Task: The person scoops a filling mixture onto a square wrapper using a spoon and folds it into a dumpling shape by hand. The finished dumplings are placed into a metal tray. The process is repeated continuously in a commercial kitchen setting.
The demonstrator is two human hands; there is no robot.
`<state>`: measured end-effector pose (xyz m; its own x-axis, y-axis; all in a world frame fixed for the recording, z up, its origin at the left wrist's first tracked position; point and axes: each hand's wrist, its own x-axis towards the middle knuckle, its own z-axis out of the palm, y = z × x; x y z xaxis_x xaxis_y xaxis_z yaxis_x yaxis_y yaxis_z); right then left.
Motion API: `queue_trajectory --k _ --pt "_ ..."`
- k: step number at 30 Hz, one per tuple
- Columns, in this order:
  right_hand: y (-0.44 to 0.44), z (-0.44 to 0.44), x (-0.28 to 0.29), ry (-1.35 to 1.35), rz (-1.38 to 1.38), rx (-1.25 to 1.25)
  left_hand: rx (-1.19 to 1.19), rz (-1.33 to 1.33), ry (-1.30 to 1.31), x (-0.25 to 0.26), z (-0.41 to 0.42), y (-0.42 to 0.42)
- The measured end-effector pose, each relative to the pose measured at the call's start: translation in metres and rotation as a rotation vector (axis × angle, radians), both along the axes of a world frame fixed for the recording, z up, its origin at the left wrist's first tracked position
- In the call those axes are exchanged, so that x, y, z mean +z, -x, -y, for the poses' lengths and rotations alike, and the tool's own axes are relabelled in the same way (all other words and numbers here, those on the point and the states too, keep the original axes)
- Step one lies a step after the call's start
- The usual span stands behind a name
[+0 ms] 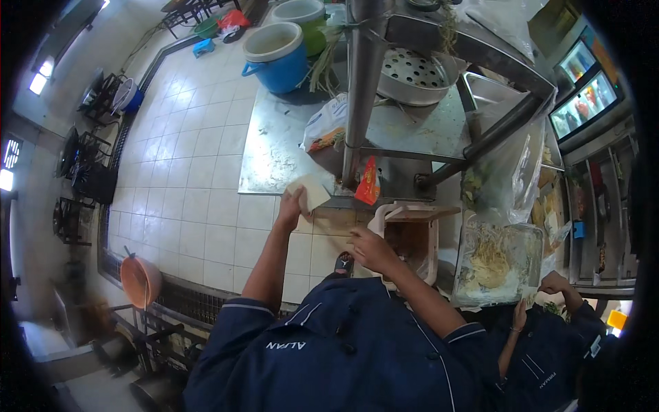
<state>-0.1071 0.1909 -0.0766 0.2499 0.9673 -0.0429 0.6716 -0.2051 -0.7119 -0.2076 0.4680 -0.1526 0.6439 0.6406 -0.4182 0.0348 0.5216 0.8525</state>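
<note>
My left hand (291,207) holds a pale, square stack of thin sheets (315,194), perhaps dough wrappers, by its left side. The stack is just over the front edge of the steel table (267,165). Nearer my body, my right hand (371,251) hovers with half-curled fingers apart and no object visible in them. Beside it stands a bin (434,242) with a pale rim and brownish inner walls. A red packet (368,183) rests at the table edge, beyond my right hand. Behind it lies a white printed bag (327,121).
A steel shelf post (363,92) rises from the table. Farther back are a blue bucket (275,64) and a perforated steamer pan (414,85). At right, a co-worker's hands (521,311) work beside a tray (535,247) of noodle-like strands. An orange basin (140,282) is at left.
</note>
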Motion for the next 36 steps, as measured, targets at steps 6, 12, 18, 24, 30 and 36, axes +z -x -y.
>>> queue_trajectory --k 6,12,18,24,30,36 --pt "0.005 0.075 -0.034 0.173 0.041 -0.193 -0.176 -0.146 -0.33 -0.021 -0.035 -0.039" --pt "0.018 0.112 -0.039 0.248 -0.135 -0.366 -0.094 -0.439 -1.357 -0.026 -0.027 -0.017" --pt "0.029 0.129 -0.056 0.15 -0.186 -0.433 -0.377 -0.343 -1.535 0.001 0.007 -0.008" --pt "0.027 0.15 -0.061 0.108 -0.106 -0.508 -0.597 -0.253 -1.504 -0.053 -0.04 -0.018" --pt "0.024 0.202 -0.035 -0.074 -0.27 -0.802 -0.582 -0.14 -1.479 -0.003 -0.03 -0.024" --pt "-0.016 0.285 -0.021 0.05 -0.047 -1.519 -0.633 -0.093 -1.54 0.008 -0.027 -0.031"
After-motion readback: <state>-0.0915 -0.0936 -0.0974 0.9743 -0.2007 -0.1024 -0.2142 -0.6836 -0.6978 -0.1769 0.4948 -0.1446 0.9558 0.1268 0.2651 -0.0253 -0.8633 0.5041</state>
